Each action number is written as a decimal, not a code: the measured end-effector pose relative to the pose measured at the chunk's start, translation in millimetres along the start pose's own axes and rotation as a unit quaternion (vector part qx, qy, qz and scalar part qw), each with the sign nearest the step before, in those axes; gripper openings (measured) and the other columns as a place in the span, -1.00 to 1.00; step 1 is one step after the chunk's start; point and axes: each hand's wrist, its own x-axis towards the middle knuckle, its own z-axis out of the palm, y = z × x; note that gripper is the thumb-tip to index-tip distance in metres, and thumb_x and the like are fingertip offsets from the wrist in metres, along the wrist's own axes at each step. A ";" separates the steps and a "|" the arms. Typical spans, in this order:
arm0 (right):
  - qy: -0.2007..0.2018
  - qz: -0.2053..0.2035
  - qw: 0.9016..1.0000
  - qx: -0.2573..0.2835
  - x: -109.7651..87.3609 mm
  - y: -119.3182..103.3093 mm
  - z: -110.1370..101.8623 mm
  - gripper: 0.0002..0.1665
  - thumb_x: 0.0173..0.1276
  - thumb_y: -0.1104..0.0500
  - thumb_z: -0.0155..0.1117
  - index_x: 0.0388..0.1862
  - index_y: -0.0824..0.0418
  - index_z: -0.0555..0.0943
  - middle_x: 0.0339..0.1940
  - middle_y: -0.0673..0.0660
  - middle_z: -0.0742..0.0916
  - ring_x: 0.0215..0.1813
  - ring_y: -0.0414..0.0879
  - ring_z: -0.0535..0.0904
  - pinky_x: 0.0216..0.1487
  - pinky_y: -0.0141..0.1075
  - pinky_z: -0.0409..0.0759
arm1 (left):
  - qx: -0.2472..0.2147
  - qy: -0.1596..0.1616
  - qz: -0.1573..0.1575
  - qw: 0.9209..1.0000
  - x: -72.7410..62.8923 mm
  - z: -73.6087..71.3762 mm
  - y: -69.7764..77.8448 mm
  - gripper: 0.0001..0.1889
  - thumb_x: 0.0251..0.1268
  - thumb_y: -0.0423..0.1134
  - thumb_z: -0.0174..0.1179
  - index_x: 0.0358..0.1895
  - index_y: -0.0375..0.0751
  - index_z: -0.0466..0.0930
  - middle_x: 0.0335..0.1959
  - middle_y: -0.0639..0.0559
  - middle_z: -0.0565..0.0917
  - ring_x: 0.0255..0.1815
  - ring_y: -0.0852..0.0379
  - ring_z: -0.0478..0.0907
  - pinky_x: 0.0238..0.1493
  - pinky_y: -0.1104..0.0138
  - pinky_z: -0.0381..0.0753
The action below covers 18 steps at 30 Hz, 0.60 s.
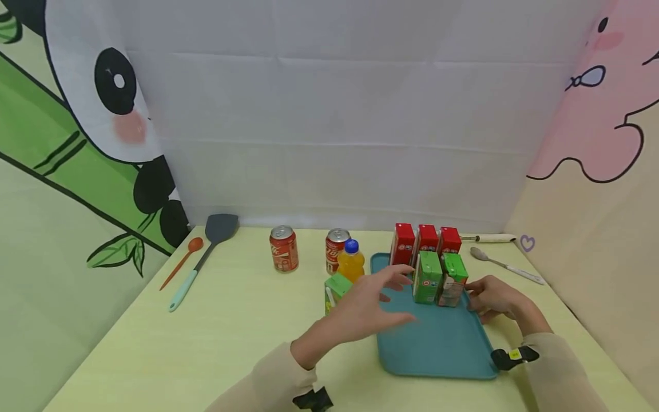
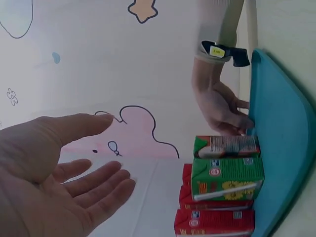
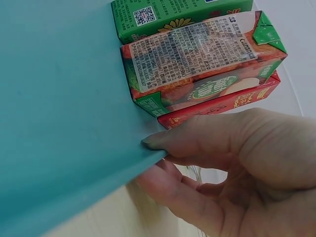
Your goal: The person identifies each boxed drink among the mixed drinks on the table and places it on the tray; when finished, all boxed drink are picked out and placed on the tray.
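My right hand (image 1: 498, 300) pinches the right rim of a blue-green tray (image 1: 432, 349); in the right wrist view its thumb (image 3: 182, 138) lies over the rim with fingers beneath. Above the tray's left side hovers my left hand (image 1: 360, 306), thumb and fingers spread, holding nothing. Two drink cartons stand side by side on the tray: a green one (image 1: 427, 278) and a green-topped one with a red fruit print (image 3: 197, 59). Behind them is a row of three red cartons (image 1: 403, 245). Another green carton (image 1: 337, 284) stands left of the tray, partly hidden by my left hand.
An orange juice bottle with a blue cap (image 1: 351, 263) and two red cans (image 1: 284, 249) stand left of the tray. Farther left lie a spatula (image 1: 206, 257) and an orange spoon (image 1: 182, 260). Right of the tray are a grey-headed spoon (image 1: 507, 266) and a white-handled utensil (image 1: 489, 237).
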 end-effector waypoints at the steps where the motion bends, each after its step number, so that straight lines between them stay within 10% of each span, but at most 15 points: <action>1: 0.001 -0.001 1.000 0.002 -1.1 0.2 -0.7 -0.20 0.23 0.42 0.29 0.38 0.68 0.22 -0.21 0.24 0.52 -0.34 -0.04 0.52 -0.42 -0.14 0.70 | -0.010 0.014 0.013 1.000 -2.7 -5.4 -4.2 -0.31 0.20 -0.22 0.46 0.39 -0.09 0.39 0.13 0.07 0.64 0.09 0.21 0.57 0.02 0.33 0.64; 10: 0.004 0.004 1.000 -0.004 -3.6 -0.9 -4.0 -0.20 0.23 0.44 0.29 0.38 0.69 0.21 -0.24 0.23 0.53 -0.39 -0.05 0.52 -0.44 -0.15 0.70 | 0.012 0.122 0.045 0.991 -20.7 -48.7 -48.6 -0.51 0.15 -0.30 0.48 0.16 -0.23 0.57 0.03 -0.07 0.68 -0.01 -0.05 0.63 -0.06 0.09 0.69; 18: 0.001 0.000 1.000 0.004 -1.7 -1.8 -0.9 -0.20 0.22 0.44 0.30 0.38 0.70 0.20 -0.13 0.27 0.57 -0.34 -0.03 0.56 -0.44 -0.14 0.70 | 0.042 0.139 -0.127 0.981 -37.6 -50.4 -76.0 -0.13 -0.01 0.05 0.56 0.26 -0.28 0.28 0.08 -0.08 0.45 0.10 -0.03 0.42 0.08 0.07 0.56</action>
